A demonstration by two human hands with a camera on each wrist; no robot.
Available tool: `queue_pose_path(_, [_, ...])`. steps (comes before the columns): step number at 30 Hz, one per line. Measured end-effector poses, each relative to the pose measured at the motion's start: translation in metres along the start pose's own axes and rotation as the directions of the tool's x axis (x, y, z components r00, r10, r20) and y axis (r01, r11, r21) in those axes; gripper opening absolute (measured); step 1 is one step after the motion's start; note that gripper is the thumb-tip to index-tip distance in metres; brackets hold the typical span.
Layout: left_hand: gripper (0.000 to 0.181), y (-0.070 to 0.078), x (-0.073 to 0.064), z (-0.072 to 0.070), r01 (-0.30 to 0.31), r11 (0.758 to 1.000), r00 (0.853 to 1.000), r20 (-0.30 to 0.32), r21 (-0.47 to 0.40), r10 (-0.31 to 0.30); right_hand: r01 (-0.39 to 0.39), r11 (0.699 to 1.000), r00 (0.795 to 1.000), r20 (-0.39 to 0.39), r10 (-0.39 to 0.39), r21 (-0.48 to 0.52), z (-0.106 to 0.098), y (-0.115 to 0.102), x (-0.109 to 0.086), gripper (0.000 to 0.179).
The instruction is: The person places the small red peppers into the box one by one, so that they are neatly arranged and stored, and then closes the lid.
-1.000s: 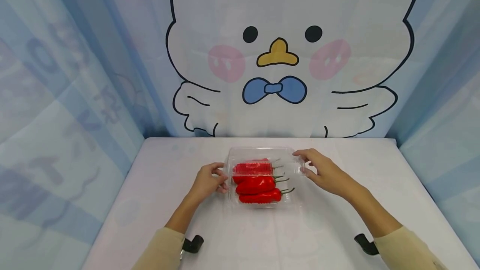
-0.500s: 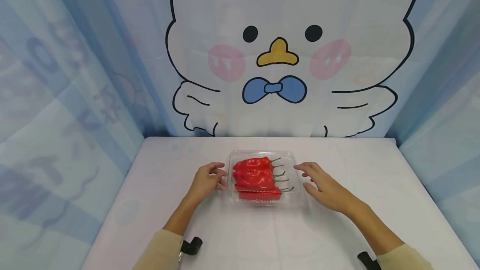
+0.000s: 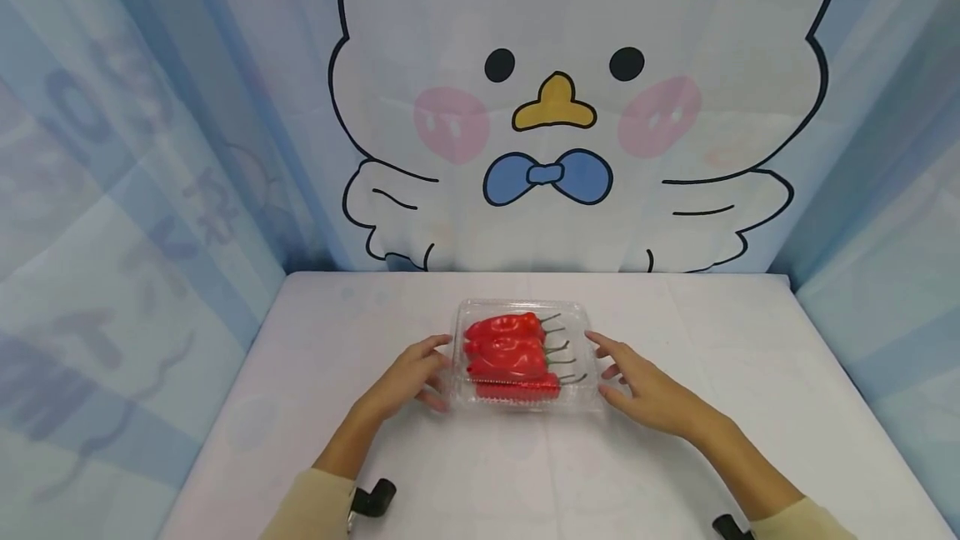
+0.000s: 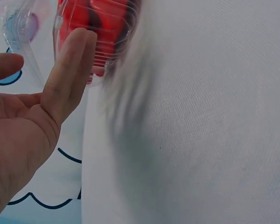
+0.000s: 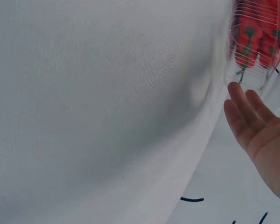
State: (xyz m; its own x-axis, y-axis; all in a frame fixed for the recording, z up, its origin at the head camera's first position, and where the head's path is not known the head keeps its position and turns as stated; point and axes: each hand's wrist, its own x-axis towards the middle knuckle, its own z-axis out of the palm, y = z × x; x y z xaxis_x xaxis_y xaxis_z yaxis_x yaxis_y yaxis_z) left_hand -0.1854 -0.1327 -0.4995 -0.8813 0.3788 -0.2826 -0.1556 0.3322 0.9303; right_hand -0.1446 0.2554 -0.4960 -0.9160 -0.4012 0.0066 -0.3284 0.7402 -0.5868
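Observation:
Red peppers with thin green stems (image 3: 506, 357) lie in a row inside a clear plastic hinged box (image 3: 573, 398) on the table. Its transparent lid (image 4: 23, 32) appears tilted a little above the tray in the left wrist view. My left hand (image 3: 408, 377) is at the box's left side, fingers extended; I cannot tell whether they touch the plastic. On the other side, my right hand (image 3: 648, 386) has its fingers loosely extended beside the right edge. In the right wrist view its fingertips (image 5: 234, 88) are close to the box wall. Neither hand grips anything.
A white cloth (image 3: 510, 473) covers the table. Behind it hangs a curtain (image 3: 555, 232) with a cartoon bird, and blue curtains (image 3: 135, 273) flank both sides. A black wrist mount (image 3: 375, 498) is on the left forearm.
The box's raised lid has come down over the peppers. My right hand has released it and lowered slightly. My left hand has spread its fingers and shifted a little downward.

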Motion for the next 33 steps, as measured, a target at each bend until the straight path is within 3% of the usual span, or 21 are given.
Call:
queue_pose_path(5, [0.069, -0.003, -0.002, -0.001, 0.004, 1.000, 0.997, 0.074, 0.005, -0.005, 0.003, 0.999, 1.000, 0.007, -0.003, 0.049, 0.002, -0.001, 0.002, 0.071])
queue_pose_path(9, [0.080, -0.005, 0.000, 0.001, 0.012, 1.000, 0.996, 0.091, -0.010, -0.011, -0.011, 0.998, 1.000, 0.009, 0.010, 0.058, 0.004, -0.001, 0.003, 0.073])
queue_pose_path(20, [0.081, -0.002, 0.002, 0.005, -0.015, 0.999, 0.999, 0.046, -0.039, 0.017, -0.036, 0.996, 0.999, -0.013, 0.037, 0.088, 0.011, 0.007, 0.003, 0.060])
queue_pose_path(28, [0.082, -0.003, 0.005, 0.004, -0.036, 0.998, 0.999, 0.008, -0.049, 0.037, 0.084, 0.994, 0.987, -0.141, -0.073, 0.073, 0.017, 0.010, 0.009, 0.059])
queue_pose_path(33, [0.084, -0.004, 0.006, 0.004, -0.046, 0.998, 0.999, -0.020, -0.038, 0.045, 0.092, 0.988, 0.988, -0.135, -0.075, 0.123, 0.019, 0.011, 0.009, 0.065])
